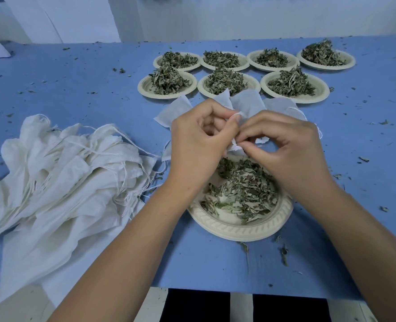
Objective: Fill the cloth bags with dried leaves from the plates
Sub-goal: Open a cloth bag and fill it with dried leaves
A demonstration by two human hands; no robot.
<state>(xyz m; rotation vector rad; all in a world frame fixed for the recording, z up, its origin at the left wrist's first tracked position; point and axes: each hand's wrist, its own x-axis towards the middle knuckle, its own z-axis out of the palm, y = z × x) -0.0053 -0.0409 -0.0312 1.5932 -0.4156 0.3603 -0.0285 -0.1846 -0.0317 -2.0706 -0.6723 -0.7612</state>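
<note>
A small white cloth bag is held between both hands just above the near plate, at the front middle of a blue table. The cloth is pinched between thumb and curled fingers of the left hand, and its lower edge is nipped by the fingertips of the right hand; both grips are narrow and closed on the fabric. Most of the bag is hidden by the fingers. The strip that shows runs from the left thumb tip down toward the plate, so the long axis appears to lie roughly away from and toward the person, but which way the mouth points cannot be told. A loose heap of dried leaves is spread across the near plate under the hands. Just beyond the hands, several flat bags are fanned on the table, corners pointing toward seven far plates, set in a back row of four and a front row of three, each heaped with leaves. A large pile of bags is seen at the left, its drawstrings trailing toward the right. Leaf fragments are scattered over the table.
</note>
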